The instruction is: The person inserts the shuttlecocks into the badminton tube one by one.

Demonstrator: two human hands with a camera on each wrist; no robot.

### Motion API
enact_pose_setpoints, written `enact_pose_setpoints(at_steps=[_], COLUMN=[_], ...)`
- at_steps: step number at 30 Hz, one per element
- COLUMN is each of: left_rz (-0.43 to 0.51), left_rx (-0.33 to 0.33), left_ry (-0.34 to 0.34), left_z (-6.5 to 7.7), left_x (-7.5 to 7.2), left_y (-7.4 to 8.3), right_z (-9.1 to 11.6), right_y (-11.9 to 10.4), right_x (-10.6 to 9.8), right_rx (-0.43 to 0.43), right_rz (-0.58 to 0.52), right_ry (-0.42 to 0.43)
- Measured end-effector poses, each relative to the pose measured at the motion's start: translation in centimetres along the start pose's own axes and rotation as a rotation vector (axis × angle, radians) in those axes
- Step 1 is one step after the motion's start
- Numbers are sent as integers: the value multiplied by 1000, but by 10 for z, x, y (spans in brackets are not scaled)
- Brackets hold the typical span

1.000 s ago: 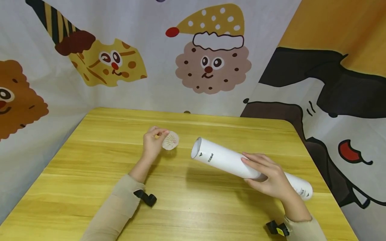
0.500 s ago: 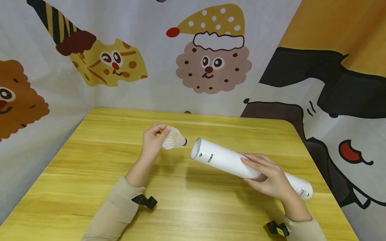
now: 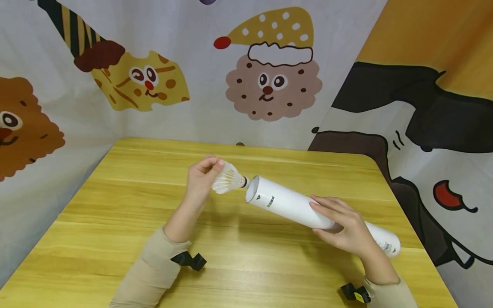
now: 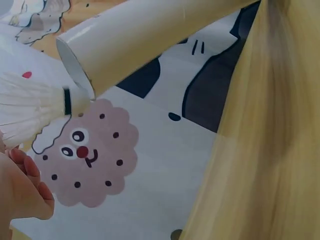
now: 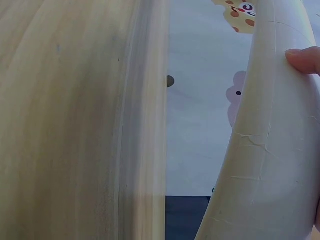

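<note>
My left hand (image 3: 202, 177) pinches a white feather shuttlecock (image 3: 227, 179) by its skirt edge. The cork end, with a dark band round it, points right and sits at the open mouth of a white shuttlecock tube (image 3: 289, 201). In the left wrist view the shuttlecock (image 4: 35, 107) overlaps the rim of the tube (image 4: 130, 42). My right hand (image 3: 346, 224) grips the tube around its middle from above, holding it tilted with the open end raised to the left. One fingertip (image 5: 302, 60) lies along the tube wall in the right wrist view.
The yellow wooden table (image 3: 115, 214) lies under both hands, with its far edge against a cartoon-printed curtain (image 3: 200, 124). Black camera mounts sit at the left wrist (image 3: 188, 260) and the right wrist (image 3: 355, 293).
My left hand has turned the shuttlecock from its feather opening facing the head camera to its cork pointing right, then brought it rightward to the tube mouth. The right hand and tube stay nearly still.
</note>
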State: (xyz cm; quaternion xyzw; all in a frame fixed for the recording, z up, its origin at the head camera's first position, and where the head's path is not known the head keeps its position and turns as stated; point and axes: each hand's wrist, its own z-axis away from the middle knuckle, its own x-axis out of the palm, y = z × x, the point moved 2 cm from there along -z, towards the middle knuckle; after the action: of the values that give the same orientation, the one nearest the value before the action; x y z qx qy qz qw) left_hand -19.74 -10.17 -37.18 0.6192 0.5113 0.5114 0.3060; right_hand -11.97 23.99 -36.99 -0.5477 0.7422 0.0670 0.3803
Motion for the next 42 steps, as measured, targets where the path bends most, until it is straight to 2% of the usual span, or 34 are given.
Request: enact_pose_setpoints(at_steps=[6,12,19,23,27,34,42], left_rz=[17,0,-243,-302,-300,-262,-247], left_rx=[-1,-47,68,117,143,151,176], left_ry=[-27,-98,-195,-280,-325,-378,-401], left_z=[3,8,12,12,11,20,23], left_x=[8,19,20,19,17,26,31], left_y=[1,-14,-27,-28,-29,-1,-4], right_z=[-2,2,1,-1,2,-1,-1], right_y=[-2,1,2,-1,2,-4,-3], right_x=[1,2,2,1,2,1,2], right_rx=[-11,-12,-22,-23,-20,-21,-26], right_rz=[1,-6,-11,-30,-30,-43,-52], right_ry=[-2,-3,0,4,0,-3,-5])
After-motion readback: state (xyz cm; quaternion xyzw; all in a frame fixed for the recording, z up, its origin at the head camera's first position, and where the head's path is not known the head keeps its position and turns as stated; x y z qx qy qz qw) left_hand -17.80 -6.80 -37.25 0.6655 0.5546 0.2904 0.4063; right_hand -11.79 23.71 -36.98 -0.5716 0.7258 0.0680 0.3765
